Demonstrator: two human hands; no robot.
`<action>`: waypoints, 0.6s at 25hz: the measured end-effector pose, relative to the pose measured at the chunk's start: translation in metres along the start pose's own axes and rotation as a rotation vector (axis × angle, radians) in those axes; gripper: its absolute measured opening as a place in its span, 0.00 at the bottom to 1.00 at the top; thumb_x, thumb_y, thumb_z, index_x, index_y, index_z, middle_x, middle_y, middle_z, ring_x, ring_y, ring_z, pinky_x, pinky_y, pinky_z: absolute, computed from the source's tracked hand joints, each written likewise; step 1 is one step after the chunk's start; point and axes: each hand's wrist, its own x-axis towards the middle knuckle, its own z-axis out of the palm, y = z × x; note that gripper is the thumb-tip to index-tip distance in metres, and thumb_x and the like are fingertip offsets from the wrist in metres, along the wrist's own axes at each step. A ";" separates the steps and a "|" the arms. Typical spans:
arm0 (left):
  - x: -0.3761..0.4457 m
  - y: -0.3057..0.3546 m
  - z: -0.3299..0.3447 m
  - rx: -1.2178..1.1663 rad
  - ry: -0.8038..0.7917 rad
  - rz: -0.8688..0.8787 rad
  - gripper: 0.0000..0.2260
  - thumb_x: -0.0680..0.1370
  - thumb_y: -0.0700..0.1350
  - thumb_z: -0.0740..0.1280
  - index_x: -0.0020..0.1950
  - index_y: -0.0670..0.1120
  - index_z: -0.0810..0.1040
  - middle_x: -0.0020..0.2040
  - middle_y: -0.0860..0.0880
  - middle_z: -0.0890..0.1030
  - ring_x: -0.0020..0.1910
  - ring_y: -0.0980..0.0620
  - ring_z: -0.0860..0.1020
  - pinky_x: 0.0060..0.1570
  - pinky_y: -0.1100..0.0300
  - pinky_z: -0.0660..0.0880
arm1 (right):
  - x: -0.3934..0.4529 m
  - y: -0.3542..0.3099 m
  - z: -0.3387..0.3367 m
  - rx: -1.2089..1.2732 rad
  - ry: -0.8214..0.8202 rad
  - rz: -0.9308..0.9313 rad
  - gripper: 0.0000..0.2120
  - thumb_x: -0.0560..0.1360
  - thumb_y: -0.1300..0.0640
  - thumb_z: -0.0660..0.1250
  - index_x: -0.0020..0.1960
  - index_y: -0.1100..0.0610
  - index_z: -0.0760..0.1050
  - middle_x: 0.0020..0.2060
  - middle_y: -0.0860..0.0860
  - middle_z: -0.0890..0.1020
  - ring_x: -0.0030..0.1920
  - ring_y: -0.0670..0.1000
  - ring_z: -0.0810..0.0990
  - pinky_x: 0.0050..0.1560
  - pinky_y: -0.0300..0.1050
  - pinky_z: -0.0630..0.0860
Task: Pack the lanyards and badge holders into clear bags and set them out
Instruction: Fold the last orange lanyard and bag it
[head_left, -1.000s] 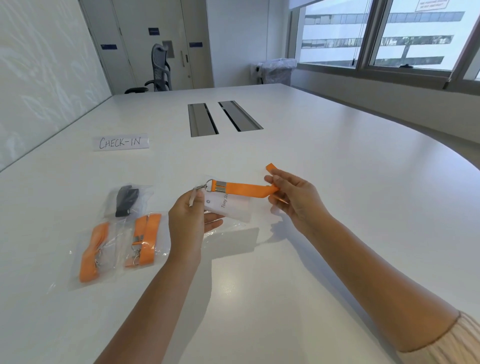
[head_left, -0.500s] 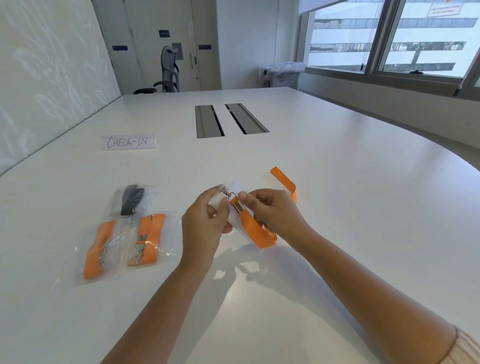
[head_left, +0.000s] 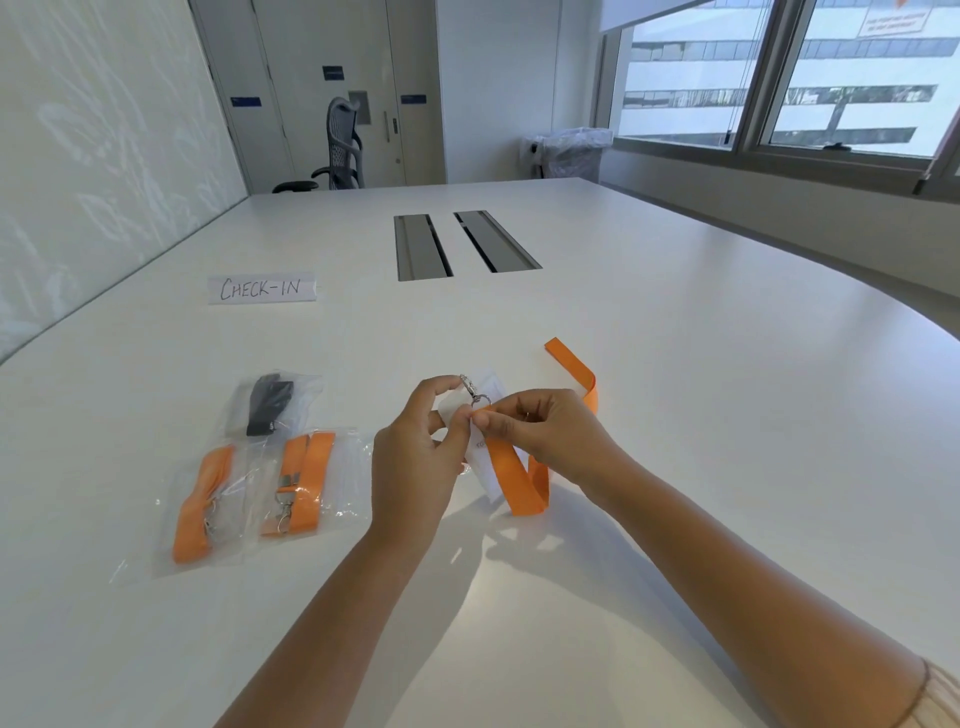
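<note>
**Folding an orange lanyard against its badge holder above the white surface.**

At nine o'clock lay three packed bags (head_left: 260, 483). At centre, the left hand (head_left: 415, 462) pinched the badge holder (head_left: 480, 462) near the metal clip (head_left: 474, 391); at three o'clock of it, the right hand (head_left: 550, 441) pinched the orange lanyard (head_left: 524, 475), whose loose tail ran toward one o'clock. The webbing looked light, limp and springy, the sleeve thin and slippery; holding at the clip and the fold would likely control both.
</note>
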 end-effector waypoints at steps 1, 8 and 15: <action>0.000 -0.001 0.000 0.017 -0.007 0.010 0.09 0.76 0.46 0.65 0.56 0.53 0.76 0.39 0.45 0.83 0.35 0.46 0.81 0.34 0.47 0.79 | -0.001 0.000 0.001 0.014 0.012 -0.015 0.06 0.65 0.42 0.70 0.34 0.43 0.80 0.30 0.45 0.82 0.33 0.42 0.76 0.35 0.34 0.71; 0.005 0.000 0.000 -0.166 -0.039 -0.167 0.05 0.76 0.46 0.65 0.41 0.55 0.77 0.41 0.49 0.83 0.37 0.50 0.81 0.32 0.57 0.80 | 0.000 -0.007 -0.009 0.470 -0.072 0.225 0.14 0.73 0.46 0.65 0.37 0.55 0.80 0.30 0.51 0.75 0.30 0.47 0.74 0.33 0.36 0.73; 0.016 -0.005 -0.011 -0.450 0.164 -0.403 0.07 0.76 0.43 0.66 0.38 0.49 0.77 0.35 0.52 0.81 0.36 0.51 0.81 0.28 0.61 0.78 | -0.002 -0.002 -0.008 0.307 -0.356 0.255 0.08 0.64 0.50 0.72 0.38 0.54 0.82 0.29 0.46 0.80 0.30 0.44 0.77 0.35 0.36 0.76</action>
